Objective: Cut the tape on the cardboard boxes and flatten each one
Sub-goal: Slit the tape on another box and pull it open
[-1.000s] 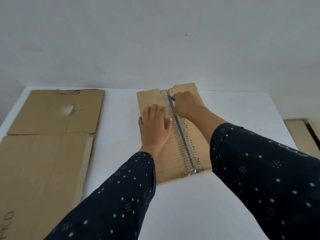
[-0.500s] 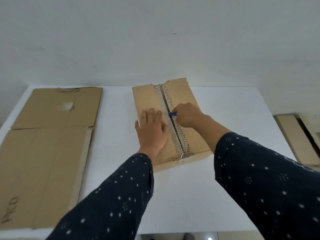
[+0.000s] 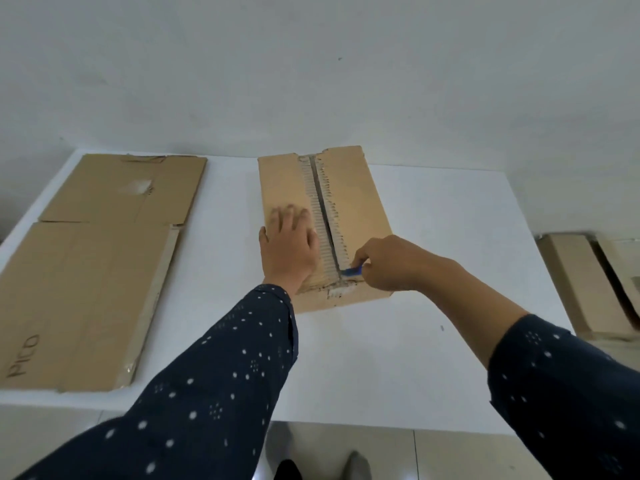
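Box (image 3: 360,195) sits mid-table (image 3: 450,244), long side running away from the person, taped seam facing up. Tape (image 3: 311,202) runs down the seam, and a dark slit (image 3: 324,209) shows along its middle from the far end down to the cutter.

Right hand (image 3: 389,263) has its fingers curled round a blue cutter (image 3: 352,270), pinching it. The tip is on the seam at the box's near end, just short of the near edge. One second ago this hand was at the far end of the seam, half a second ago about halfway, and now it is at the near end. The open slit behind it has grown longer to match.

Left hand (image 3: 289,252) lies flat with fingers straight, palm down on the left flap just beside the tape, holding nothing. The fingertips are motion-blurred. It has slid back toward the near edge since the earlier frames, on the same flap.

The view has also tipped: the table's front edge and the floor (image 3: 450,455) now show.

Left of the box, well apart from it, two flat cardboard sheets lie on the table: a far one (image 3: 124,188) and a near one (image 3: 79,299) marked "PICO". They have not moved. Off the table's right side there is more cardboard (image 3: 575,278). Both sleeves are dark with white dots.
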Motion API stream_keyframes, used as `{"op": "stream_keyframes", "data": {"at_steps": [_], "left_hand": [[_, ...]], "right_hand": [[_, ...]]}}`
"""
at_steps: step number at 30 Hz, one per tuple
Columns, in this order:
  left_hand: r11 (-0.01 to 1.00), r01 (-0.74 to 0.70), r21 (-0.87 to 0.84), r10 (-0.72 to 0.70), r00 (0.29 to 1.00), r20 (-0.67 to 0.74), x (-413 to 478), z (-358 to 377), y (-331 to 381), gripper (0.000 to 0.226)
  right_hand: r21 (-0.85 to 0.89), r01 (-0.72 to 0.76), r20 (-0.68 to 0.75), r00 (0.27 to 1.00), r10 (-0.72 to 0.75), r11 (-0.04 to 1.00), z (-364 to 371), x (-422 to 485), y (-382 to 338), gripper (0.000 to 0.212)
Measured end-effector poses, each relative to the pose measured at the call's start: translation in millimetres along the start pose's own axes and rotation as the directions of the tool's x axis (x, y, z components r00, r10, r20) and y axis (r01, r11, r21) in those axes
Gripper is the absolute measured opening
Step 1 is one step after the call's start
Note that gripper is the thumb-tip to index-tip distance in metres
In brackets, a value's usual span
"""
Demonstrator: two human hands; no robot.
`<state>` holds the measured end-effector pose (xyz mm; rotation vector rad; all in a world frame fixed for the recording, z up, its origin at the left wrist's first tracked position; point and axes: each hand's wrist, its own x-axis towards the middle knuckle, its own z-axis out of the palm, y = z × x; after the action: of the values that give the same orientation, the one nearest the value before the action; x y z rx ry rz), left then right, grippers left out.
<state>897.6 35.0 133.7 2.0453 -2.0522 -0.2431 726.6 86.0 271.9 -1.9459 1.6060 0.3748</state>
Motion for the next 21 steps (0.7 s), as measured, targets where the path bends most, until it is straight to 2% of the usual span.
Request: {"op": "stream_keyframes", "data": {"at_steps": [5, 10, 15, 21], "left_hand": [[0.999, -0.010, 0.039, 0.010, 1.000, -0.003, 1, 2, -1, 0.051], [0.998, -0.007, -0.064, 0.011, 0.998, 0.068, 1, -7, -6, 0.053], [0.993, 0.093, -0.070, -0.087, 0.993, 0.085, -29, -15, 12, 0.060], [0.989, 0.084, -0.123, -0.083, 0.996, 0.012, -35, -7, 8, 0.057]], "right_hand": [[0.036, 0.033, -0.018, 0.999, -0.032, 0.999, 6, -21, 17, 0.033], [0.144, 0.088, -0.018, 0.996, -0.086, 0.986, 10, -30, 37, 0.031], [0.130, 0.162, -0.206, 0.970, -0.133, 0.978, 34, -23, 44, 0.005], [0.073, 0.130, -0.313, 0.944, -0.101, 0.989, 54, -14, 40, 0.006]]}}
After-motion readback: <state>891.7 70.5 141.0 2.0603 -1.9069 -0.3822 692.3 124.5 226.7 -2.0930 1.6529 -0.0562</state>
